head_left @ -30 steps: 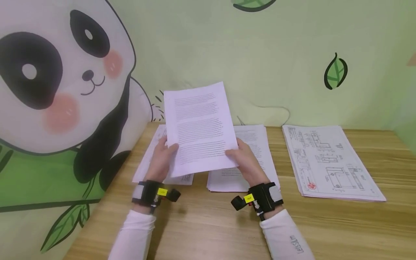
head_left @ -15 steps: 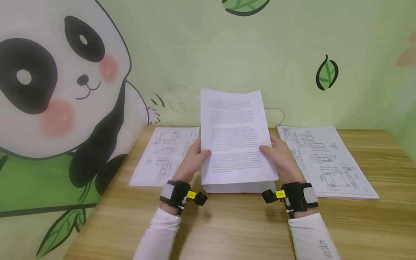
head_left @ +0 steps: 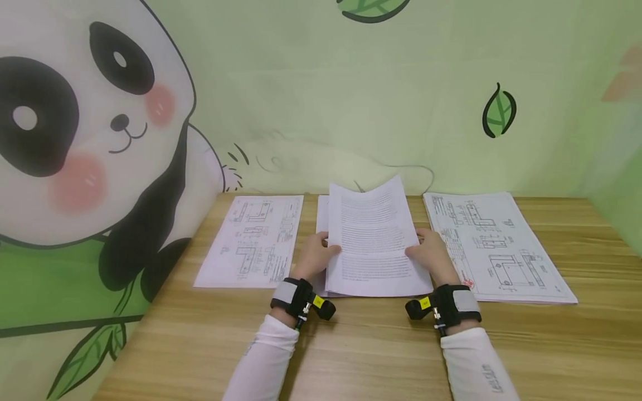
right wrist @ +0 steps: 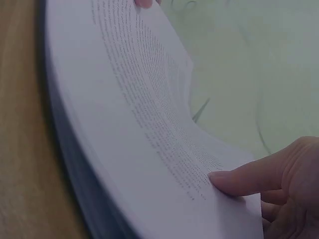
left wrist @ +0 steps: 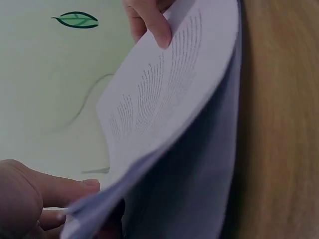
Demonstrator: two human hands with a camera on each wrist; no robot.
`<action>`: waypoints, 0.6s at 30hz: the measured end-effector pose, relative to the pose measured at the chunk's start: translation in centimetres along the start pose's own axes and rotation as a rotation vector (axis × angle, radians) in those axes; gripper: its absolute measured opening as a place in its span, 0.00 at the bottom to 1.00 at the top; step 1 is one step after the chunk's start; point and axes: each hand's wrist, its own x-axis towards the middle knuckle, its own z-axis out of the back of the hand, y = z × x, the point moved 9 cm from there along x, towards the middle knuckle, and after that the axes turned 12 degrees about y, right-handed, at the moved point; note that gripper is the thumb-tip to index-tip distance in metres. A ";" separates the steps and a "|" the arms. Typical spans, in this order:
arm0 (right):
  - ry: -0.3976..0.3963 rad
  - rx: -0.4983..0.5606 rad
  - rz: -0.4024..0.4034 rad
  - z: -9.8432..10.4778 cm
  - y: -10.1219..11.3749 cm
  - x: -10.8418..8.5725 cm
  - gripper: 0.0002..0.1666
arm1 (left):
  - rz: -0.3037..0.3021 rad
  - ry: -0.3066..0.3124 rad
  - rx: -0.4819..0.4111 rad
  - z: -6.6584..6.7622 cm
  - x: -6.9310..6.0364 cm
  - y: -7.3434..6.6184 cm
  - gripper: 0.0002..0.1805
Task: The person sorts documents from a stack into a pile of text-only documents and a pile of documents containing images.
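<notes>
Between my two hands is a thin sheaf of printed paper (head_left: pixel 373 245), bowed in the middle with its far corners raised. My left hand (head_left: pixel 315 256) pinches its left edge, thumb on top and fingers beneath. The right hand (head_left: pixel 432 256) grips the opposite edge the same way, its thumb (right wrist: pixel 237 181) pressing on the text. Below the sheaf lies another stack of paper (head_left: pixel 322 217), mostly hidden, showing along its left side. In the left wrist view a dark gap separates the held sheets from the lower stack (left wrist: pixel 199 164); their near edges lie close together.
To the left on the wooden table (head_left: pixel 361 356) lies a sheet with technical drawings (head_left: pixel 251 242). A stack of similar drawings (head_left: pixel 501 248) with a red stamp lies to the right. Behind the table stands a green wall (head_left: pixel 311 111) with a painted panda (head_left: pixel 120 122) and a thin cable (head_left: pixel 406 165).
Both hands have carried the printed sheaf rightward from over the left drawings, then lowered it onto the middle stack. The sheaf now bows more. The left drawings have come into full view.
</notes>
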 end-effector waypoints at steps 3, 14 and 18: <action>-0.041 -0.060 -0.008 0.0 -0.2 0.2 0.37 | 0.021 -0.005 0.023 -0.1 0.3 0.7 0.26; -0.110 -0.148 -0.003 -0.4 -0.2 0.4 0.36 | 0.117 -0.116 0.071 0.9 0.4 2.1 0.29; -0.112 -0.174 0.010 -1.1 0.0 0.7 0.36 | 0.106 -0.161 0.119 1.5 0.2 2.2 0.25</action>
